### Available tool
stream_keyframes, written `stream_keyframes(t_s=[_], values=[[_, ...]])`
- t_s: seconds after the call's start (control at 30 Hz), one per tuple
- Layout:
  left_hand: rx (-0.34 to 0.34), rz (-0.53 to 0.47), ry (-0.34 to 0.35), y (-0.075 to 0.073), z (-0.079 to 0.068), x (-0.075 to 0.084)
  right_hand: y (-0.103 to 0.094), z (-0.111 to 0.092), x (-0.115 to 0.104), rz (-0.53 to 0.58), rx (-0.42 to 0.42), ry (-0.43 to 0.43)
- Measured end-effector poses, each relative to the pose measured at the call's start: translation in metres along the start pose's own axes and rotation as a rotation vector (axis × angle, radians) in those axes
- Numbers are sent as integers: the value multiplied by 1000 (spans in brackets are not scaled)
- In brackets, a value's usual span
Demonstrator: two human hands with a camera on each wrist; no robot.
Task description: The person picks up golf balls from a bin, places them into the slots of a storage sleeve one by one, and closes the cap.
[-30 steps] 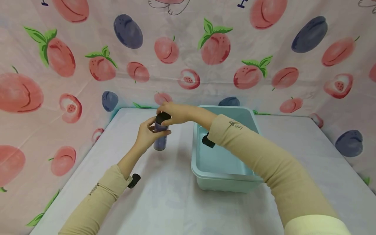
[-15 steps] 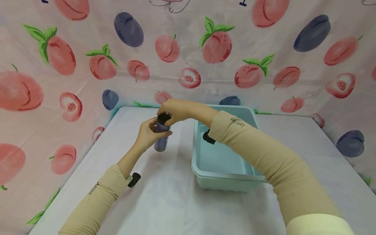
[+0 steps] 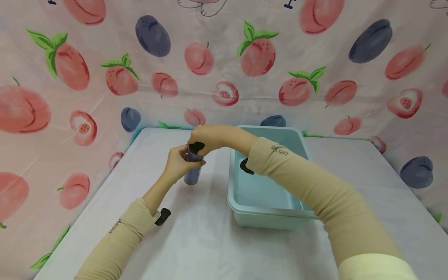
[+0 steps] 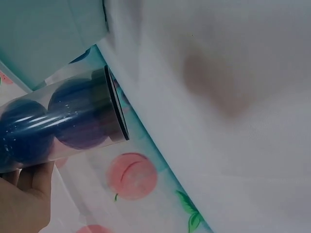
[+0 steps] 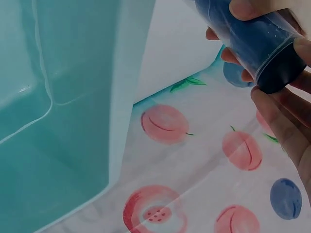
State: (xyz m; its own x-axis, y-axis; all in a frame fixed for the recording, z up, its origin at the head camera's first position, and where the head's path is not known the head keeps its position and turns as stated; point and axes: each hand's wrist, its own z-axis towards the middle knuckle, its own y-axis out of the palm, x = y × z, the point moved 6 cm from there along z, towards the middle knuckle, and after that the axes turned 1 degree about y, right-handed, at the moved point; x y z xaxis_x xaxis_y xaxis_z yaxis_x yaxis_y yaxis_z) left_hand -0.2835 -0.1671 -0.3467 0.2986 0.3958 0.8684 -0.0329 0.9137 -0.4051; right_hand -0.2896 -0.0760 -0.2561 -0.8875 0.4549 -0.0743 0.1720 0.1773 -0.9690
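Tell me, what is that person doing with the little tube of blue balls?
A person holds a clear tube filled with dark blue balls, standing upright on the white table. The left hand grips the tube's body, and the right hand grips the black cap on its top. Whether the cap is tight or loose cannot be told. A light blue bin sits beside the tube.

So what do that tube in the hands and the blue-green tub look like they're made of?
The tube looks like clear glossy plastic: dark blue balls show through its wall, which carries bright reflections. Its cap seems matte black plastic. The tub looks like smooth moulded plastic, with rounded corners and a soft sheen.
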Motion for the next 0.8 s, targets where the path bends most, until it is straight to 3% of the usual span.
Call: stream_keyframes(t_s=[0.23, 0.43, 0.8], values=[[13, -7, -16, 1, -1, -7, 8, 6, -1, -10, -20, -18], [57, -70, 25, 0, -4, -8, 8, 10, -1, 37, -6, -36], [51, -87, 54, -1, -4, -12, 11, 13, -1, 25, -22, 21]])
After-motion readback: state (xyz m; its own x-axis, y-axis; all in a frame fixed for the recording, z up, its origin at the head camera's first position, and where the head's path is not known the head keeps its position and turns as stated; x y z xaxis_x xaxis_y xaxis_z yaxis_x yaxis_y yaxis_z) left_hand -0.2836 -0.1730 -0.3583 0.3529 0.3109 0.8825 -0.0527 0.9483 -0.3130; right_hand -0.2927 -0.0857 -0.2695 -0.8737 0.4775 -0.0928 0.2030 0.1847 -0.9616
